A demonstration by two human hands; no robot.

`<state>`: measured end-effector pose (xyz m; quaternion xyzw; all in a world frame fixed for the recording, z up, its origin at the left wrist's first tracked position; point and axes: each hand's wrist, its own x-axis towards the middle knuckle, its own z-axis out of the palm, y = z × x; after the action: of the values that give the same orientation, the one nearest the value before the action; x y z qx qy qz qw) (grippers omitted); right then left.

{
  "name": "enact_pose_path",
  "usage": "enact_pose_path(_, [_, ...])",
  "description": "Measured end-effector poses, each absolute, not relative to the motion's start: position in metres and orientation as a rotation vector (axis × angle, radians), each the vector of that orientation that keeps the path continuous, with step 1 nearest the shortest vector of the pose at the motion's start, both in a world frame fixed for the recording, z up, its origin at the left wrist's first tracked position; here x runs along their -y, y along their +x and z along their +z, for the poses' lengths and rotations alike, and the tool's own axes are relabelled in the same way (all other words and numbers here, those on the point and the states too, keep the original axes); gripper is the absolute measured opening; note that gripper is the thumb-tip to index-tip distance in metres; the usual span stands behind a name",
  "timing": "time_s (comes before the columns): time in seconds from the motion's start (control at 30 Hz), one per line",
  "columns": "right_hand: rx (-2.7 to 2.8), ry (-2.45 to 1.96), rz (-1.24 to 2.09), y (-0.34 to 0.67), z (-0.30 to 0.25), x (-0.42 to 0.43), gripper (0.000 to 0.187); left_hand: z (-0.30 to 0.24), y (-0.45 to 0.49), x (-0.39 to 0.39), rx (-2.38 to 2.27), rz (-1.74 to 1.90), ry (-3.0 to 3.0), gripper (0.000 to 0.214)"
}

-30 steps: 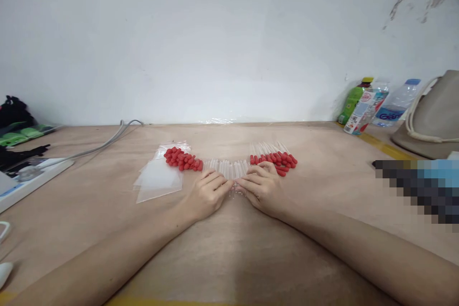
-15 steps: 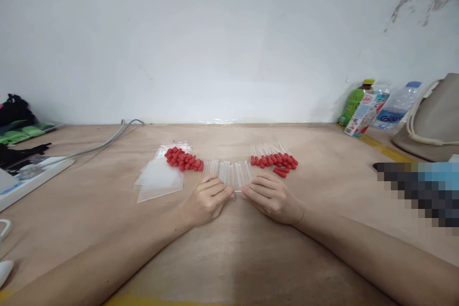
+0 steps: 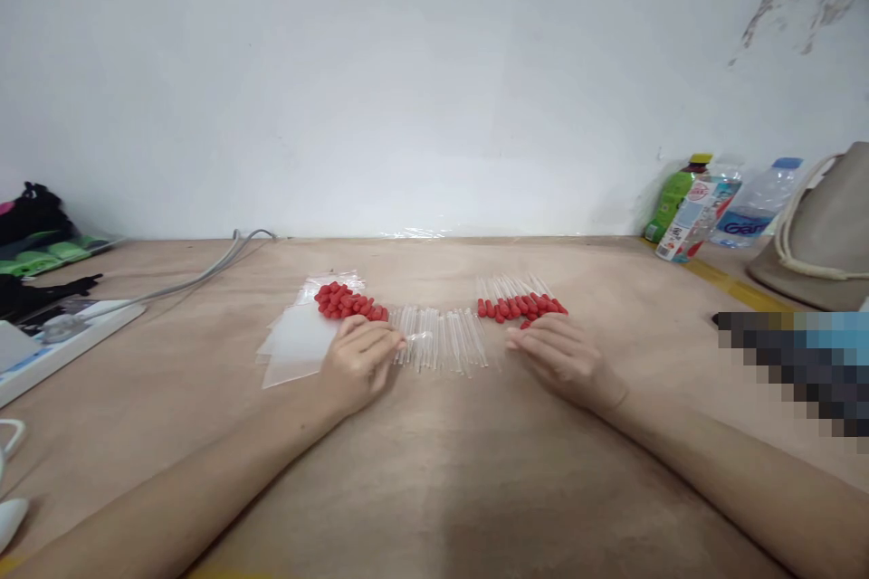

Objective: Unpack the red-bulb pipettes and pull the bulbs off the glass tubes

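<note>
My left hand (image 3: 359, 364) is closed in a pinch on a clear glass dropper tube (image 3: 419, 337), which points right above the others. Below it lies a row of clear dropper tubes (image 3: 444, 348), side by side on the table. My right hand (image 3: 567, 362) is to the right of this row, fingers curled and pressed together; whatever they hold, if anything, is hidden. Just behind its fingers a red rubber bulb (image 3: 525, 324) partly shows. Beyond are several droppers with red bulbs (image 3: 520, 303), tips pointing away. A heap of loose red bulbs (image 3: 343, 300) lies beyond my left hand.
Clear plastic bags (image 3: 295, 344) lie under and beside the bulb heap. On the left are a power strip (image 3: 88, 339) and a grey cable (image 3: 204, 267). Bottles (image 3: 672, 204), a carton (image 3: 696, 217) and a beige bag (image 3: 821, 235) stand at the back right.
My hands have moved apart from the near end of the tube row. The left went left and lifted a tube; the right went right toward the red bulbs.
</note>
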<state>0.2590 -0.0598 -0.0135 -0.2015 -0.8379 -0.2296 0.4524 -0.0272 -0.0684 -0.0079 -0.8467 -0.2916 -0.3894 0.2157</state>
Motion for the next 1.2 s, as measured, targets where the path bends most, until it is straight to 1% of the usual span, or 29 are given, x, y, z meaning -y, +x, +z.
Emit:
enact_pose_path(0.07, [1.950, -0.733, -0.550, 0.268, -0.013, 0.054, 0.011, -0.005, -0.036, 0.062, 0.942, -1.154, -2.281, 0.012])
enact_pose_path(0.13, [1.928, -0.861, -0.499, 0.272, -0.014, 0.049, 0.011, -0.002, -0.041, 0.056, 1.063, -1.149, -2.262, 0.016])
enact_pose_path(0.3, [2.092, -0.949, -0.287, 0.269, -0.023, 0.041, 0.024, -0.005, -0.050, 0.044, 1.232, -0.939, -2.268, 0.032])
enact_pose_path(0.4, [2.079, -1.015, -0.289, 0.268, -0.028, 0.039, 0.027, -0.010, -0.054, 0.040, 1.178, -0.959, -2.281, 0.029])
enact_pose_path(0.57, [2.088, -1.121, -0.230, 0.271, -0.029, 0.037, 0.018, -0.010, -0.049, 0.041, 1.104, -0.975, -2.315, 0.024])
enact_pose_path(0.73, [2.108, -1.081, -0.314, 0.272, -0.031, 0.034, 0.024, -0.008, -0.044, 0.052, 1.096, -0.923, -2.499, 0.021])
enact_pose_path(0.93, [2.077, -1.063, -0.247, 0.270, -0.030, 0.038, 0.022, -0.004, -0.047, 0.059, 1.057, -0.875, -2.667, 0.039])
enact_pose_path(1.1, [1.971, -1.108, -0.145, 0.269, -0.022, 0.042, 0.019, 0.000, -0.048, 0.059, 1.044, -0.878, -2.656, 0.041])
enact_pose_path(1.2, [1.937, -1.149, -0.171, 0.268, -0.015, 0.039, 0.019, 0.002, -0.048, 0.059, 1.065, -0.846, -2.663, 0.043])
